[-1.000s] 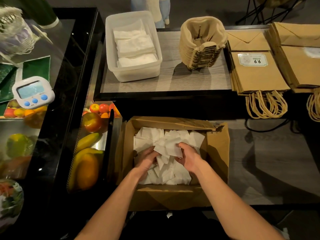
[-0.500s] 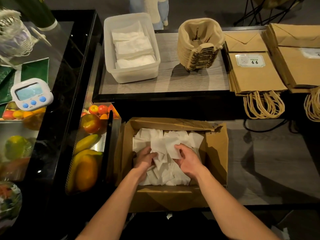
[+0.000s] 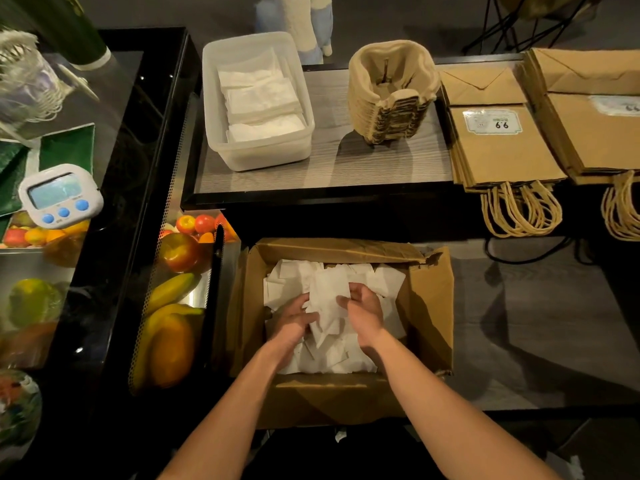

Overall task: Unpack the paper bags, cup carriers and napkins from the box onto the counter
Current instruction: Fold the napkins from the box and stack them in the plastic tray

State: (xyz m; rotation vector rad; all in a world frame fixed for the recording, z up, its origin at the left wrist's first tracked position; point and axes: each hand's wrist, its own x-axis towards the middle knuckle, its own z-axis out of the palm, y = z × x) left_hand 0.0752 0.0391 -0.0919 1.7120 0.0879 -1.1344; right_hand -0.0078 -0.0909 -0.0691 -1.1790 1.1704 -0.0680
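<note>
Napkins (image 3: 346, 282), loose and white, are seen heaped in an open cardboard box (image 3: 429, 306) in the head view, just in front of the surface (image 3: 363, 168). A bunch is gripped between the 2 hands: the left hand (image 3: 294, 320) is curled into it from one side and the right hand (image 3: 363, 310) is closed on it from the other. On the surface, a clear tub (image 3: 266, 157) of folded napkins (image 3: 259, 98), a stack of cup carriers (image 3: 391, 95) and 2 piles of paper bags (image 3: 502, 147) are lined up.
</note>
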